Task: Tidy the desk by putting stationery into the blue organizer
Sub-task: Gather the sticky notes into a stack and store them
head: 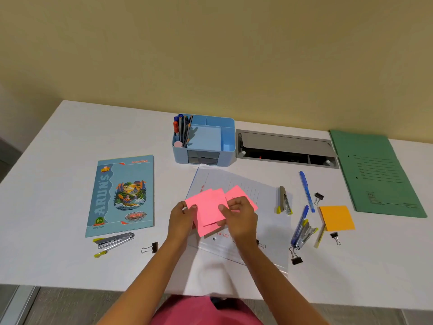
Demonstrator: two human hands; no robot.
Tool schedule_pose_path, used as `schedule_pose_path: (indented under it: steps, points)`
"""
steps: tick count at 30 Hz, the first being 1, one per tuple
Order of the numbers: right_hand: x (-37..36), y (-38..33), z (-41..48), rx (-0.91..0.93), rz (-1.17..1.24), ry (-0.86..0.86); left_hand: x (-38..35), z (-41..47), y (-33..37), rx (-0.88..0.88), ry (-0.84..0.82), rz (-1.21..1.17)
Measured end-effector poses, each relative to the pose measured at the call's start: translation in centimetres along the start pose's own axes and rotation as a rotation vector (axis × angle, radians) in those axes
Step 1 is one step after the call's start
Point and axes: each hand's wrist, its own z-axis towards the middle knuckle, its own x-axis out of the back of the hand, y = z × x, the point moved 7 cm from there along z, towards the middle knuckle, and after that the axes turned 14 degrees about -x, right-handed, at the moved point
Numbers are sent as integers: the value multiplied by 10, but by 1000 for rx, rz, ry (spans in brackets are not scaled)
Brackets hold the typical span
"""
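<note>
Pink notes (209, 208): loose fan, held over the clear folder (267, 231), well short of the organizer (226, 156).
Your left hand (181, 216): pinches their left edge, thumb on top.
Your right hand (239, 219): pinches the right side, fingers curled.
Organizer: back of desk (58, 184), pens (184, 127) in left compartment.
Orange notes (336, 218): right of folder.

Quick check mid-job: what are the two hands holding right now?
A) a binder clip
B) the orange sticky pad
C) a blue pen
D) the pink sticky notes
D: the left hand and the right hand both pinch the pink sticky notes, while the orange sticky pad lies on the desk to the right.
</note>
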Motion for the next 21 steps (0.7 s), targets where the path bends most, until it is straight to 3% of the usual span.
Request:
schedule_pose_path:
  steps: [7, 10, 13, 17, 21]
  points:
    - [-13, 6, -1, 119, -227, 54, -5, -5, 13, -131, -45, 205]
    - [4, 1, 17, 187, -296, 177, 0, -4, 11, -120, -16, 225]
    - [27, 7, 44, 161, -466, 285, 4, -5, 8, -93, -14, 199]
    - [39, 26, 68, 84, -770, 295, 7, -6, 3, -72, -5, 165]
    - [38, 30, 77, 43, -743, 263, 7, -8, 0, -54, -7, 163]
